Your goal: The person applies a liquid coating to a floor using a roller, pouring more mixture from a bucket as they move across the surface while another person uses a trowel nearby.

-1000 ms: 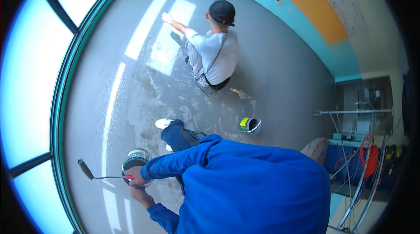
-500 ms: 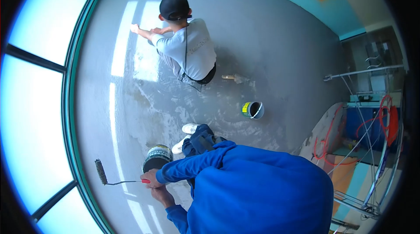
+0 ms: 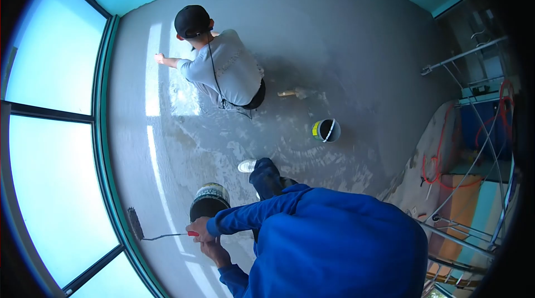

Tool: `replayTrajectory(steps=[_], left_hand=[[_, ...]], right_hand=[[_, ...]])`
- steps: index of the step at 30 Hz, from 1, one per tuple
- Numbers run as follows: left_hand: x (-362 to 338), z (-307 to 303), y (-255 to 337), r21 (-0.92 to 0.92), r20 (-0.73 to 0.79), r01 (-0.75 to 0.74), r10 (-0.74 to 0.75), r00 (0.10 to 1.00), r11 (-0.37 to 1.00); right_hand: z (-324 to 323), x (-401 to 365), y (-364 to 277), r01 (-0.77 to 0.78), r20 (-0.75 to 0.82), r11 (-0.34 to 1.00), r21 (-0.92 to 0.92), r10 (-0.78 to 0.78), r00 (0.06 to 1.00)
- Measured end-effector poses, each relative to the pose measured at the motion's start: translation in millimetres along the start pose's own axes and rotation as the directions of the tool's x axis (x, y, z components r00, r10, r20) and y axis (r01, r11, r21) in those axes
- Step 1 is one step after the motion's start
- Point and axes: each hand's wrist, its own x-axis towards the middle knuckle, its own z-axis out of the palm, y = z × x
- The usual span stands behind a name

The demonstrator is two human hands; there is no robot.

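Observation:
My right hand (image 3: 202, 229) is closed around the red handle of a paint roller (image 3: 166, 236). Its long wire frame reaches left to a dark, coated sleeve beside the window frame. Just below, my left hand (image 3: 216, 252) is closed too, close against the right; what its fingers hold is hidden. Beyond both hands is a large bucket (image 3: 214, 190), its dark opening facing me and its label partly visible. Blue sleeves cover my arms.
A co-worker in a grey top (image 3: 228, 69) squats ahead, one arm stretched left. Behind them lie a wooden-handled tool (image 3: 287, 93) and a small bucket (image 3: 326, 131) on the grey floor. Windows (image 3: 61, 175) line the left; metal scaffolding (image 3: 485, 131) with red cord stands right.
The view has shifted slightly. The roller sleeve has come closer to the window frame. My feet have moved farther apart, and the co-worker's head and arm have changed position.

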Motion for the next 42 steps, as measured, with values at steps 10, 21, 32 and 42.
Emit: replayTrajectory(steps=[10, 21, 32, 42], left_hand=[[-37.9, 8.8, -56.2, 0.070, 0.257, -0.042, 0.023, 0.966, 0.997], [-90.3, 106.4, -90.4, 0.407, 0.442, -0.156, -0.044, 0.896, 0.900], [-116.8, 227.6, -152.2, 0.440, 0.500, 0.092, -0.329, 0.801, 0.893], [-163.3, 257.2, -146.6, 0.710, 0.607, -0.410, -0.203, 0.768, 0.573]], right_hand=[[23.9, -91.7, 32.1, -0.087, -0.280, 0.989, 0.119, 0.117, 0.953], [-44.7, -223.2, 120.7, -0.099, -0.489, 0.950, 0.297, 0.240, 0.839], [-148.4, -574.9, 280.0, -0.230, -0.849, 0.863, 0.449, 0.492, 0.190], [49.5, -765.0, 431.5, 0.310, -0.263, 0.392, 0.866, 0.884, -0.386]])
